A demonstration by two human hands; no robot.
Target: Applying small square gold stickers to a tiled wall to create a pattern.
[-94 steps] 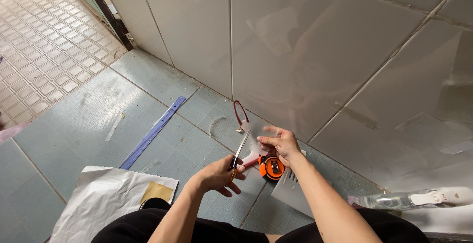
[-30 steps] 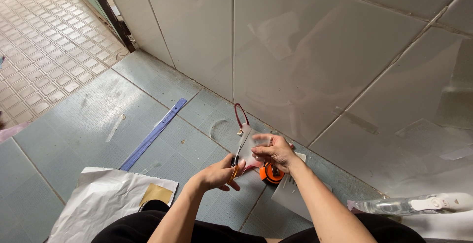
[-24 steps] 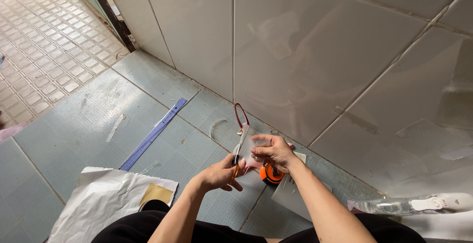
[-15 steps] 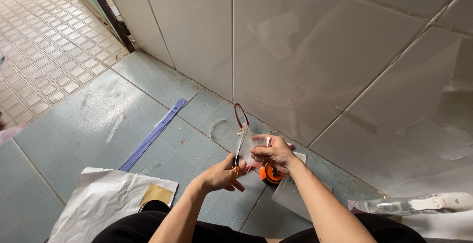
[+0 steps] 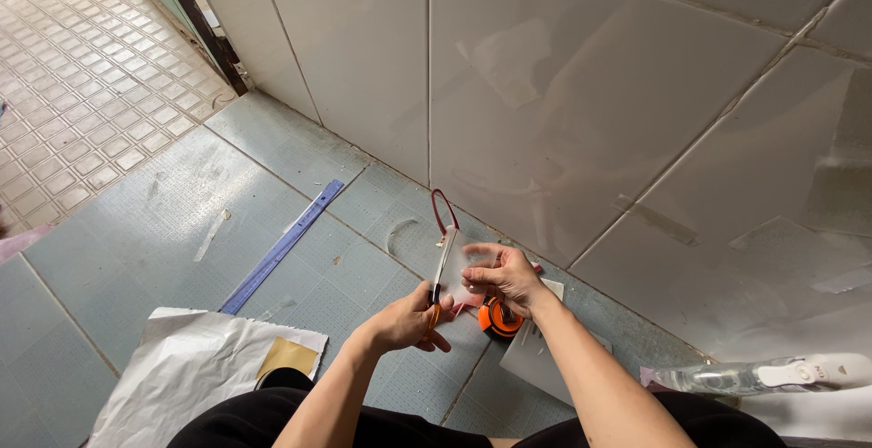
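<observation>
1. Head view, looking down: a person sits on a blue-grey tiled floor [image 5: 136, 257] at the foot of a wall of large pale tiles [image 5: 563, 94], dark-clad legs at the bottom edge.
2. Left hand [image 5: 409, 321]: fingers closed around the lower, orange-tinted end of a slim cutting tool [image 5: 442, 262] that points up and away from the body.
3. The tool carries a red loop [image 5: 442, 212] at its far end, close to the base of the wall.
4. Right hand [image 5: 504, 275]: fingertips pinched together on a small translucent sheet [image 5: 468, 266], held above the floor just beside the tool; the tool's shaft lies along the sheet's left edge.
5. Whether the tool's edge actually touches the sheet cannot be told.
6. An orange and black tape measure [image 5: 498, 319] lies on the floor directly below the right hand.
7. A flat white piece [image 5: 531, 357] lies beside the tape measure, partly under the right forearm.
8. A long blue ruler [image 5: 283, 246] lies diagonally on the floor, well to the left of both hands.
9. Crumpled white paper [image 5: 182, 375] with a tan square [image 5: 286, 357] on it lies by the left knee.
10. A clear spray bottle [image 5: 754, 375] with a white head lies on its side at far right.
</observation>
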